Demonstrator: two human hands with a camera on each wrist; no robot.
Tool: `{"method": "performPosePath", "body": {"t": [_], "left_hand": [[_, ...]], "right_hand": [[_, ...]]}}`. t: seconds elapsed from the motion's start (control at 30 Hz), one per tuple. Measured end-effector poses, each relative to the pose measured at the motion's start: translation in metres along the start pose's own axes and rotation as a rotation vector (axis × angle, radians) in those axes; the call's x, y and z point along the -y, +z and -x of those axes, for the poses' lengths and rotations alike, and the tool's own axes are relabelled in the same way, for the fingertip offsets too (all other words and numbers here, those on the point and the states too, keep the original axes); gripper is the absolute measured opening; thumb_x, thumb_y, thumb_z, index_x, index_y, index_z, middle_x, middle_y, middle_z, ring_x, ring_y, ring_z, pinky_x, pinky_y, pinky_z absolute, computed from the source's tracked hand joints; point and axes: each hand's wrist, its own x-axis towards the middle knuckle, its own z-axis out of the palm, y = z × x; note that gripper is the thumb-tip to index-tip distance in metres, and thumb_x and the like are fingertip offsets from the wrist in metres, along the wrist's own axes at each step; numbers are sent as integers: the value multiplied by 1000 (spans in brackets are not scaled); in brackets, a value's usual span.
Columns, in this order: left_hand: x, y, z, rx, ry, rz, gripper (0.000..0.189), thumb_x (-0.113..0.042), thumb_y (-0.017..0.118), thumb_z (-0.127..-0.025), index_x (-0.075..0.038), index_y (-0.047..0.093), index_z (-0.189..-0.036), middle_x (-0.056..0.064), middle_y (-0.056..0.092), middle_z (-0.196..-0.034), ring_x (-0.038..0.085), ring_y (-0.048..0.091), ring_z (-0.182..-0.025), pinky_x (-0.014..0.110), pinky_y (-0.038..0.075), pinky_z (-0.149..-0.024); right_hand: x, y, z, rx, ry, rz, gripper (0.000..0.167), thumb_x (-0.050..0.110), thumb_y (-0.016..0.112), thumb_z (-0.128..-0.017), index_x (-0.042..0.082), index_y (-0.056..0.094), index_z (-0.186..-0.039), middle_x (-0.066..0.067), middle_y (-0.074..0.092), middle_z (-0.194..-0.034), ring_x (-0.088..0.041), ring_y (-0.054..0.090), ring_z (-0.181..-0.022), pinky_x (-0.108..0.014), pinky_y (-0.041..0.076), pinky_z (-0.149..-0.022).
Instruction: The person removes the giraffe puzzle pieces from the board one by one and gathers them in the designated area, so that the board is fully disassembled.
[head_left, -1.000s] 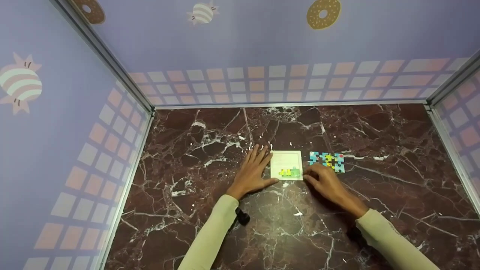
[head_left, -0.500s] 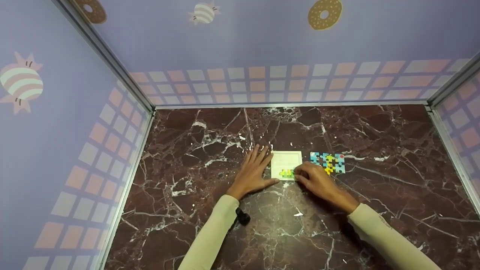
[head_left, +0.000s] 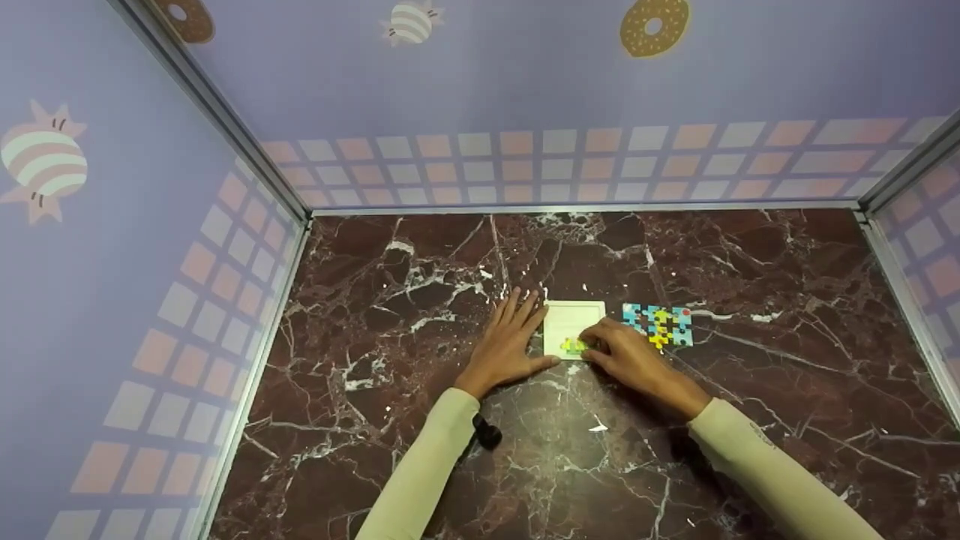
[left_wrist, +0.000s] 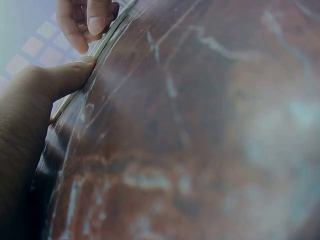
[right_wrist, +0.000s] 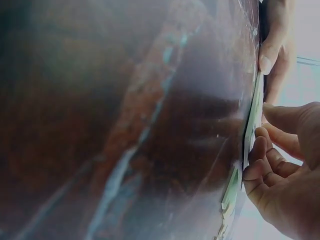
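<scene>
A small square cream puzzle tray (head_left: 564, 319) lies on the marbled tabletop, with yellow-green puzzle pieces (head_left: 570, 346) along its near edge. My left hand (head_left: 504, 346) lies flat at the tray's left side with fingers spread. Its thumb touches the near left corner, and in the left wrist view that thumb (left_wrist: 70, 77) lies along the tray's edge. My right hand (head_left: 634, 360) reaches over the tray's near right part, thumb and index finger pinching a puzzle piece at the row. The fingers mostly hide that piece.
Right of the tray lie several blue and yellow puzzle pieces (head_left: 660, 326), close together, partly behind my right hand. Purple patterned panels (head_left: 480, 90) enclose the back and sides of the marbled table (head_left: 420, 285).
My right hand has moved left from beside the tray's right edge to over the pieces inside it, covering the green one. The left hand has stayed in place.
</scene>
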Motion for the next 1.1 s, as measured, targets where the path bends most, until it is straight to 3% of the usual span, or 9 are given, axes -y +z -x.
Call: {"method": "performPosePath", "body": {"t": [0.47,0.77,1.1], "left_hand": [[1,2,-1,-8,6,-14,104,-80,59,-98,-17,31,-176,9,10,-186,37,-2,-171,53,0,-139],[1,1,-1,-2,4,-20,104,-81,58,-98,-17,30,-176,8,11,-186,37,-2,-171,52,0,-139],[0,0,0,-16,0,-3,103,-79,60,-99,-18,30,-176,8,13,-186,36,-1,-171,53,1,-139]], "right_hand": [[2,-1,-4,59,20,32,27,10,86,-96,1,79,-121,-8,71,-106,-19,68,-86,-43,62,-77],[5,0,-4,74,44,71,24,11,85,-97,3,76,-117,-8,68,-104,-23,67,-89,-48,62,-80],[5,0,-4,25,17,24,21,5,85,-94,4,69,-108,-8,69,-99,-25,67,-88,-49,61,-78]]}}
